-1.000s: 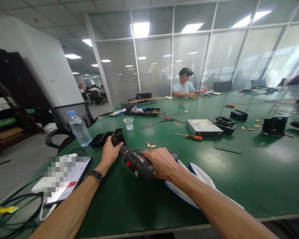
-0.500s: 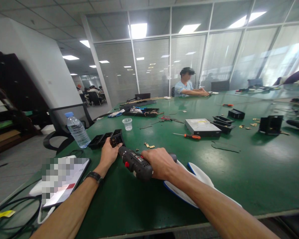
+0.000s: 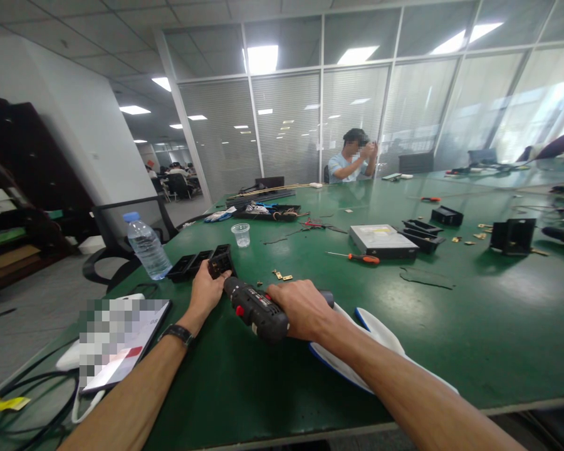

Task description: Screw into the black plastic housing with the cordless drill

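My right hand [image 3: 301, 307] is closed around the handle of a black cordless drill [image 3: 258, 310] with a red button on its side. The drill's chuck points up and to the left, right against a small black plastic box [image 3: 222, 258]. Gripping that box from its near side is my left hand [image 3: 207, 285], with a dark watch on the wrist. The bit's tip is hidden between fingers and box. Beyond my left hand lie more black open boxes [image 3: 188, 266]. A few brass pieces [image 3: 282, 275] rest on the table just past the drill.
A water bottle [image 3: 145, 245], a tablet [image 3: 131, 344] and a clear plastic cup [image 3: 241, 235] surround my left side. White gloves [image 3: 385, 332] lie under my right forearm. Farther right are an orange screwdriver [image 3: 357, 257] and an optical drive [image 3: 380, 241]. A person [image 3: 352, 160] sits across the green table.
The person across the table has raised both hands to head height, leaving a white object on the table. My hands, the drill and the black box look unmoved.
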Motion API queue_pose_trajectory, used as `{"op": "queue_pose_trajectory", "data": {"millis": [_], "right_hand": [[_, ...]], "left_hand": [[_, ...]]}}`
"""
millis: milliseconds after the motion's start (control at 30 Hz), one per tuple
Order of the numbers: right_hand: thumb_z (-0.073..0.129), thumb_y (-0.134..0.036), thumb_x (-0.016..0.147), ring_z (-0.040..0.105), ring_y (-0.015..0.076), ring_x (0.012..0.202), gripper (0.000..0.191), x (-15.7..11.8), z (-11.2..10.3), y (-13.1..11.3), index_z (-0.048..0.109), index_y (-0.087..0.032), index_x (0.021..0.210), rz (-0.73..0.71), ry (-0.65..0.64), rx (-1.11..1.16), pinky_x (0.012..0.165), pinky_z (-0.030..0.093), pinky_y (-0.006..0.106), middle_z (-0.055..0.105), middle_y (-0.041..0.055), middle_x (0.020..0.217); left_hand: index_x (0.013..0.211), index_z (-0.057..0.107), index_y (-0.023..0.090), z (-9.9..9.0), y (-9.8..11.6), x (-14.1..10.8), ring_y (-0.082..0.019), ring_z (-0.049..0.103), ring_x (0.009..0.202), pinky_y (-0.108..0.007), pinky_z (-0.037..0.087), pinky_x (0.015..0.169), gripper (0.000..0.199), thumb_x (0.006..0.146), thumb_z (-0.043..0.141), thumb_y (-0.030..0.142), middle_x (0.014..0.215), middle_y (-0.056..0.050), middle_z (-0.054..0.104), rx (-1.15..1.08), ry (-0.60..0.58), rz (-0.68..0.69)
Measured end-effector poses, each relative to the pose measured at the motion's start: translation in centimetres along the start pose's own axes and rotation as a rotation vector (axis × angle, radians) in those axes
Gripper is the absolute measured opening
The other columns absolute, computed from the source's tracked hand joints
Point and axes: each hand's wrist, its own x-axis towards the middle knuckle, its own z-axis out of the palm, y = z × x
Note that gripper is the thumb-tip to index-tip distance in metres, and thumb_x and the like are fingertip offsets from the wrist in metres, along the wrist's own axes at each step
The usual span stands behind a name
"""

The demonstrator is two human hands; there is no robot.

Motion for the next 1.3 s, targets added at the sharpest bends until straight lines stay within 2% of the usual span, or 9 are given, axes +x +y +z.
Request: {"op": "queue_pose_trajectory", "data": {"millis": [300, 533, 800, 1100, 1300], "right_hand": [[0.068, -0.038, 0.077, 0.063, 0.0240, 0.075, 0.024, 0.09, 0.05, 0.05, 0.057, -0.021, 0.091, -0.001, -0.001, 0.005, 0.062, 0.040, 0.028, 0.065, 0.0035, 0.083], [0.068, -0.039, 0.076, 0.062, 0.0233, 0.071, 0.025, 0.05, 0.23, 0.06, 0.054, -0.022, 0.088, -0.009, 0.038, 0.004, 0.057, 0.036, 0.027, 0.065, 0.0022, 0.080], [0.065, -0.040, 0.081, 0.063, 0.0239, 0.077, 0.025, 0.12, -0.24, -0.22, 0.054, -0.022, 0.094, 0.020, -0.051, -0.027, 0.063, 0.042, 0.028, 0.065, 0.0036, 0.087], [0.064, -0.034, 0.082, 0.063, 0.0242, 0.078, 0.022, 0.10, -0.26, -0.36, 0.054, -0.022, 0.097, 0.014, -0.036, -0.023, 0.063, 0.043, 0.029, 0.065, 0.0039, 0.088], [0.066, -0.033, 0.079, 0.063, 0.0244, 0.077, 0.026, -0.02, 0.22, -0.20, 0.053, -0.021, 0.098, -0.035, 0.020, -0.030, 0.060, 0.042, 0.029, 0.065, 0.0031, 0.088]], "left_hand": [[0.110, 0.057, 0.020, 0.04, 0.00, 0.06, -0.024, 0.066, 0.091, -0.037, 0.051, 0.083, 0.048, 0.070, 0.073, 0.041, 0.102, -0.008, 0.069, 0.014, 0.002, 0.009], [0.109, 0.057, 0.019, 0.16, -0.29, 0.11, -0.023, 0.066, 0.089, -0.037, 0.051, 0.082, 0.047, 0.070, 0.073, 0.041, 0.101, -0.009, 0.069, -0.011, 0.011, 0.002], [0.107, 0.058, 0.020, -0.08, 0.27, -0.02, -0.024, 0.066, 0.090, -0.037, 0.051, 0.083, 0.046, 0.069, 0.073, 0.041, 0.101, -0.008, 0.070, 0.024, 0.002, -0.011], [0.108, 0.057, 0.020, 0.00, 0.16, -0.01, -0.024, 0.066, 0.091, -0.037, 0.051, 0.084, 0.046, 0.070, 0.073, 0.040, 0.103, -0.008, 0.069, -0.007, 0.010, -0.004], [0.107, 0.058, 0.020, -0.10, 0.29, -0.01, -0.024, 0.065, 0.091, -0.037, 0.050, 0.083, 0.044, 0.070, 0.073, 0.040, 0.102, -0.008, 0.069, 0.047, 0.023, 0.009]]}}
